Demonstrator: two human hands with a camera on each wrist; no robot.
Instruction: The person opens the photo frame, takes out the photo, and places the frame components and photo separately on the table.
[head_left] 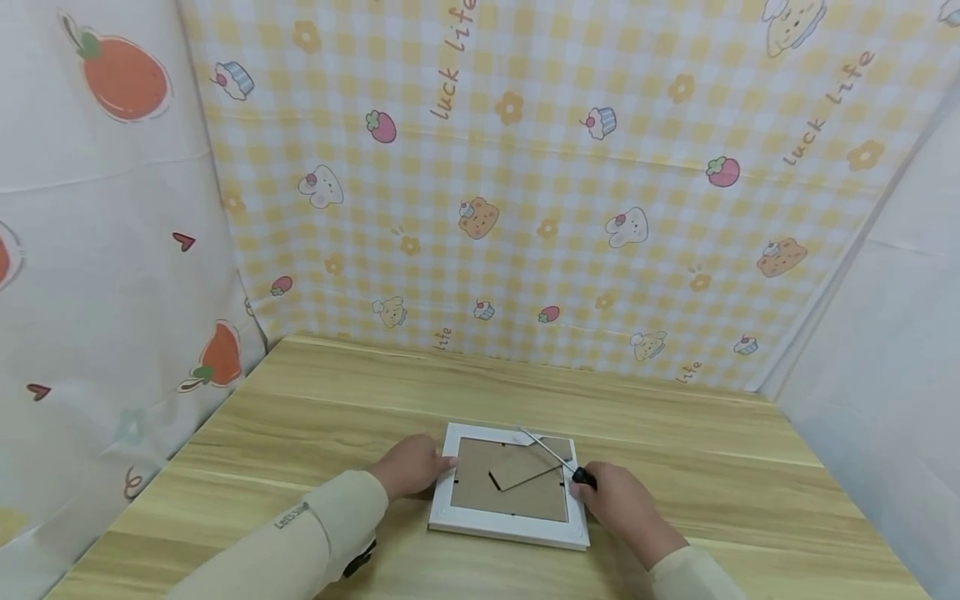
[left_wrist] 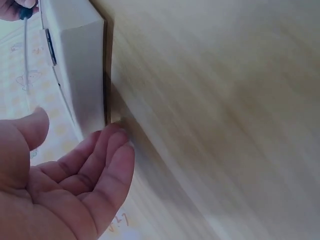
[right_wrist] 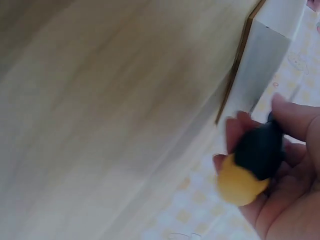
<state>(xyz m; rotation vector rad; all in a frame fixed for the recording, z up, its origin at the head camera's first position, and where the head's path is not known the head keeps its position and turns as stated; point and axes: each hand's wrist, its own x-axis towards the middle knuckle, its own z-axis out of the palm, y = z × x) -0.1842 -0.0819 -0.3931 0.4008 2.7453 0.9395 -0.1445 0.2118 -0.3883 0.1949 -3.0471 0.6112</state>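
A white picture frame (head_left: 506, 531) lies on the table with its brown backing board (head_left: 480, 502) facing up. A brown stand flap (head_left: 525, 468) slants across the board, and small dark tabs sit along the board's edges. My left hand (head_left: 411, 465) grips the frame's left side, thumb over the border and fingertips at the lower edge in the left wrist view. In my right hand (head_left: 621, 498) is a screwdriver (right_wrist: 260, 152) with a black and yellow handle. Its metal shaft (head_left: 547, 448) crosses the frame's upper right corner. The right fingers are close beside the frame's right edge.
The wood-grain table (head_left: 360, 387) extends around the frame. Behind it hangs a yellow checked cloth (head_left: 540, 267) with cartoon prints. White cloths hang at the left (head_left: 112, 250) and right (head_left: 877, 375).
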